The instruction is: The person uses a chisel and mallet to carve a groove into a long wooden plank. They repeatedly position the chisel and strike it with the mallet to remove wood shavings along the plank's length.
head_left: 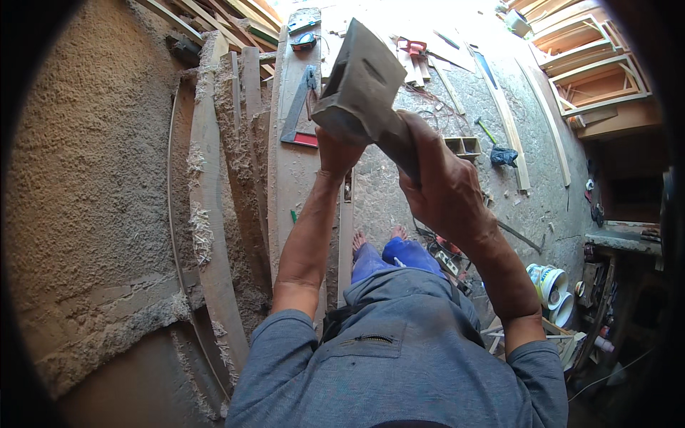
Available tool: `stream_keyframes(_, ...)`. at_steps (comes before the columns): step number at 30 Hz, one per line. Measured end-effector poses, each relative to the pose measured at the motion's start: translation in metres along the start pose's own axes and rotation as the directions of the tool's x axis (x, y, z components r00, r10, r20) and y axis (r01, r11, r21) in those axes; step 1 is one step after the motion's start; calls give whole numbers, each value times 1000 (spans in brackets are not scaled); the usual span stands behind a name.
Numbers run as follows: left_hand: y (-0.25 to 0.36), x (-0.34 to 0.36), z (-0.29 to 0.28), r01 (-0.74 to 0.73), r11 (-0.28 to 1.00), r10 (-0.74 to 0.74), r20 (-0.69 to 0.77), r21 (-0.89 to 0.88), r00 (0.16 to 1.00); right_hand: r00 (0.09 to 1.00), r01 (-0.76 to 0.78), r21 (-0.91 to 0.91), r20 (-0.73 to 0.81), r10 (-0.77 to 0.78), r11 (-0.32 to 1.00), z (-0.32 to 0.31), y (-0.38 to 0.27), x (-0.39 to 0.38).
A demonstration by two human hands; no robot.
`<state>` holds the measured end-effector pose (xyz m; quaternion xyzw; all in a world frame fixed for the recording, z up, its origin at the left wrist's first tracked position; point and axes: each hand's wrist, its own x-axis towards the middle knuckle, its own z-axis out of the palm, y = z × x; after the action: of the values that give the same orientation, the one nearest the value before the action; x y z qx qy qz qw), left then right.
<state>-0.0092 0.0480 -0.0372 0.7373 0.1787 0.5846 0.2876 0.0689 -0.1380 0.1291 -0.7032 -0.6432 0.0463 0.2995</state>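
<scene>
Close in front of me, my right hand [446,178] is wrapped round the handle of a hatchet [371,78]. Its broad grey metal head is raised, with the handle slanting down to the right into my fist. Behind and below the head is my left hand [339,155], over the long wooden plank [294,175]. The hatchet head covers its fingers, so whatever they hold or touch is hidden. Farther up the plank lie a square [297,118] with a red-marked end, pliers [310,77] and a tape measure [304,41].
Shaving-covered boards [208,143] stand at left beside a rough wall [107,164]. On the floor at right are long wood strips [510,121], a green-handled hammer [486,130], a black bag [504,156], a red power tool [415,48] and cables. Wooden frames [599,85] and white buckets [549,284] stand farther right.
</scene>
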Motion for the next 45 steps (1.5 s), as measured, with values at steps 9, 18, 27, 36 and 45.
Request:
stream_keyframes(9, -14, 0, 6, 25, 998, -29, 68, 58, 997, 973, -102, 15, 211, 96, 995, 11, 25, 2)
stream_keyframes(18, -36, 9, 18, 489, 862, -474, 127, -134, 871, 890, 19, 95, -455, 26, 995, -57, -25, 96)
stream_keyframes(27, -18, -7, 10, 255, 959, -241, 120, -123, 963, 936, -184, -107, 286, 208, 977, 8, 38, 21)
stream_keyframes(36, -37, 12, 18, 512, 836, -482, 181, -198, 857, 903, 109, -123, -402, -150, 986, -107, -16, 89)
stream_keyframes(45, -5, 0, 5, 360, 910, -342, 119, -204, 932, 906, -167, -199, 354, 230, 966, 22, 42, 25)
